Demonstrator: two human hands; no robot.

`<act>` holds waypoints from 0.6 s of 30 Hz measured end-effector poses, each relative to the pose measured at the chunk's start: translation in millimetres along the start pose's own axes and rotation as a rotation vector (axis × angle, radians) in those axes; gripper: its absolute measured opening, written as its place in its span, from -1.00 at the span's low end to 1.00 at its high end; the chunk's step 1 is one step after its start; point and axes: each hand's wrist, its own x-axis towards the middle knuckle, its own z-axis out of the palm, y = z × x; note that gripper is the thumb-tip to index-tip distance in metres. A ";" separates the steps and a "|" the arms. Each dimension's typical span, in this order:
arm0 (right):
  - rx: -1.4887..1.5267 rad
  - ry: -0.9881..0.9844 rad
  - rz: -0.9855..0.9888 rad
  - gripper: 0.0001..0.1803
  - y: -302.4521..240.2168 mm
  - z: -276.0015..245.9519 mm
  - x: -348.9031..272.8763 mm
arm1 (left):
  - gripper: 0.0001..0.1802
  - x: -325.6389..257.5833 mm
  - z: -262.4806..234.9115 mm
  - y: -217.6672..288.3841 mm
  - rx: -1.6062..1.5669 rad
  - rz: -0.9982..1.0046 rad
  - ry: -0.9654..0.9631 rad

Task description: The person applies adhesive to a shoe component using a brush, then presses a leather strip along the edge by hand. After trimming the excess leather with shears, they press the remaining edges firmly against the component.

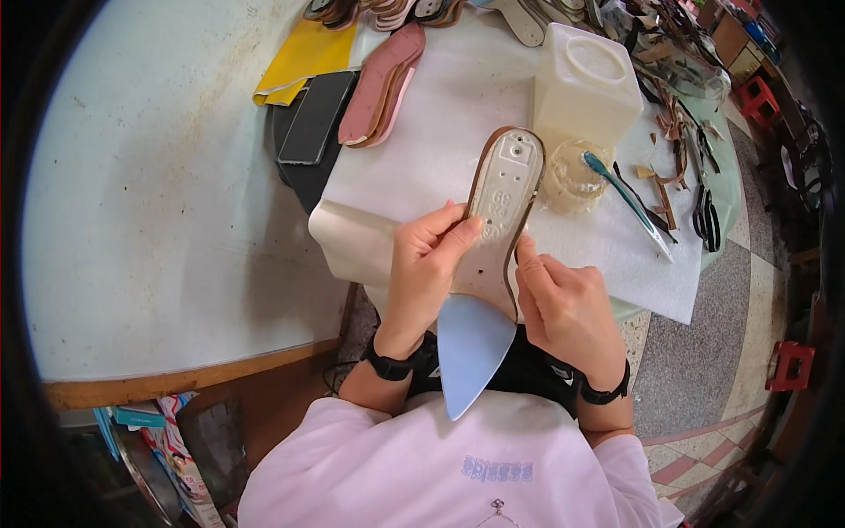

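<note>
Upright before me is a shoe insole with a white, moulded heel part, a brown rim and a pale-blue pointed toe aimed at my body. My left hand is closed on its left side, thumb flat on the white face and fingers behind. Along the right edge lies the index finger of my right hand; its other fingers are curled, and its thumb is mostly hidden. Just beyond stands a cloudy jar crusted with glue-like residue, with a teal-and-white brush leaning out over its rim.
Behind the jar is a white square plastic container. A stack of pink and brown insoles, a dark phone and yellow material lie far left. Black scissors and leather scraps sit at the right edge.
</note>
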 end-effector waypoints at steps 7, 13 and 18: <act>-0.095 -0.066 -0.097 -0.42 5.6 -3.7 0.7 | -0.82 3.1 -8.8 2.3 0.039 -0.122 -0.083; -0.058 -0.125 -0.120 -0.42 9.0 -6.5 1.4 | -0.85 4.7 -1.5 0.8 -0.040 -0.123 -0.049; -0.073 -0.139 -0.102 -0.46 8.6 -7.9 -1.0 | -0.85 5.2 1.7 0.8 -0.041 -0.109 -0.034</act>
